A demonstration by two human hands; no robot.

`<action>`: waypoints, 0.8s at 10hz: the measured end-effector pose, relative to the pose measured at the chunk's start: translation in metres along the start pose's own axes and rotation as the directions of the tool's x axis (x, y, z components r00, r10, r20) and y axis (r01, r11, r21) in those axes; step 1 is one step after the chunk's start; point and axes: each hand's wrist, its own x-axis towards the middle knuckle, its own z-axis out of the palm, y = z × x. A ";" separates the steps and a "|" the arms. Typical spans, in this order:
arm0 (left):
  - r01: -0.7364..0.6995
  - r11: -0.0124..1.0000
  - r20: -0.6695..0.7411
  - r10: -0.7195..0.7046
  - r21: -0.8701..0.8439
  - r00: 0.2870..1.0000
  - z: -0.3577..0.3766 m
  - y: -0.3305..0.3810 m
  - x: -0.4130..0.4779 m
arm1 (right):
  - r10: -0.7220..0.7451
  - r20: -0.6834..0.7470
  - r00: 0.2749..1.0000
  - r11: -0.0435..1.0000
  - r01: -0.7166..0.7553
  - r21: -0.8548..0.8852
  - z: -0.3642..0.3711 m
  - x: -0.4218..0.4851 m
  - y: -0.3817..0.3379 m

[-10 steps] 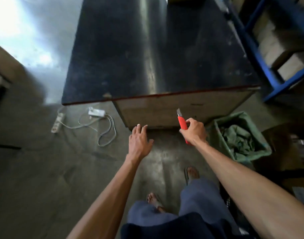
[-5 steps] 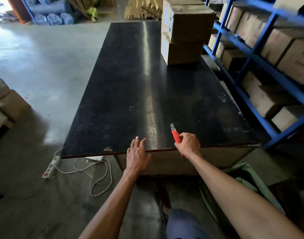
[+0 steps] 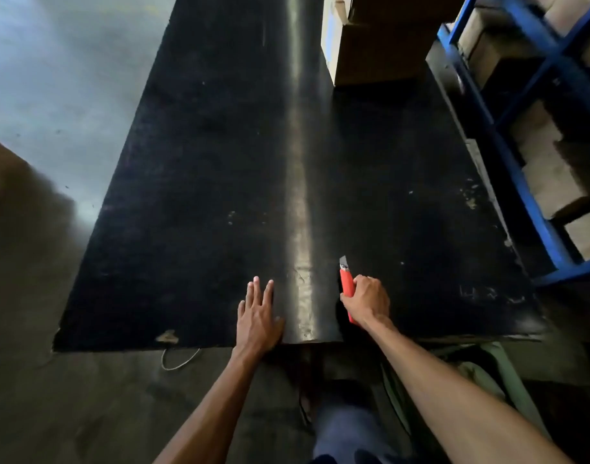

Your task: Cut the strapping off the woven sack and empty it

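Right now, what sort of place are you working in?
Probably a warehouse or stockroom: a blue metal rack holds cardboard boxes, more cartons sit stacked on the big black table, and the floor is bare concrete.

Right hand [image 3: 367, 298] grips red cutter [image 3: 347, 283], blade out; left hand [image 3: 256, 318] flat on black table [image 3: 203, 195].

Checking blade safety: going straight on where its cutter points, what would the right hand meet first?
The right hand aims its red cutter along bare black tabletop; first obstacle probably the cardboard boxes far ahead, depth unclear.
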 end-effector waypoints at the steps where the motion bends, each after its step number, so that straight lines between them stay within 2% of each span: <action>1: 0.030 1.000 0.004 -0.030 0.006 1.000 0.012 -0.002 0.011 | 0.002 0.029 1.000 1.000 -0.002 -0.013 0.008 0.017 0.004; 5: 0.051 0.995 0.071 -0.057 0.084 0.996 0.017 -0.006 0.015 | -0.001 0.034 0.999 0.999 0.003 -0.054 0.009 0.022 0.005; 7: 0.037 0.997 0.032 -0.040 0.069 0.999 0.003 -0.006 -0.023 | -0.074 0.011 0.997 0.997 0.074 -0.028 0.001 -0.027 0.019; 8: 0.000 0.997 0.000 0.000 0.073 1.000 0.004 -0.011 -0.059 | -0.107 -0.011 0.994 0.992 0.106 -0.069 0.007 -0.063 0.033</action>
